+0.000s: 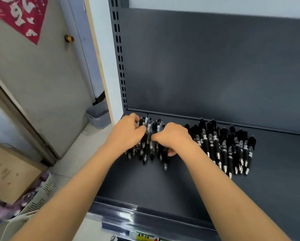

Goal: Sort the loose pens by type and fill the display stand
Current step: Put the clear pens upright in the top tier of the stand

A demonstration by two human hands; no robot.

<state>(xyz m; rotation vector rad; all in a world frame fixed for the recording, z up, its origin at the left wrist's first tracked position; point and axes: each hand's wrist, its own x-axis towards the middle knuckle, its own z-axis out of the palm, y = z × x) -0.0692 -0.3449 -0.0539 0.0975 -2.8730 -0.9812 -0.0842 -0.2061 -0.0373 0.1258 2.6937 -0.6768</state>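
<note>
Price rail [128, 221] along the shelf front, both bare forearms reaching over it. Left hand [126, 134] and right hand [173, 136] clamp one bundle of clear-barrelled pens [150, 145] at the rear left of the dark grey shelf [163, 185], tips pointing toward the camera. Left fingers curl tight over the bundle's left side. Right fingers wrap its right side, thumb tucked underneath. Just right of the bundle, a row of black-grip pens [224, 148] lies side by side on the shelf.

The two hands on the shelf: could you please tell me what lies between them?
In the head view, a bunch of clear-barrelled pens lies between the left hand and right hand, both gripping it.
</note>
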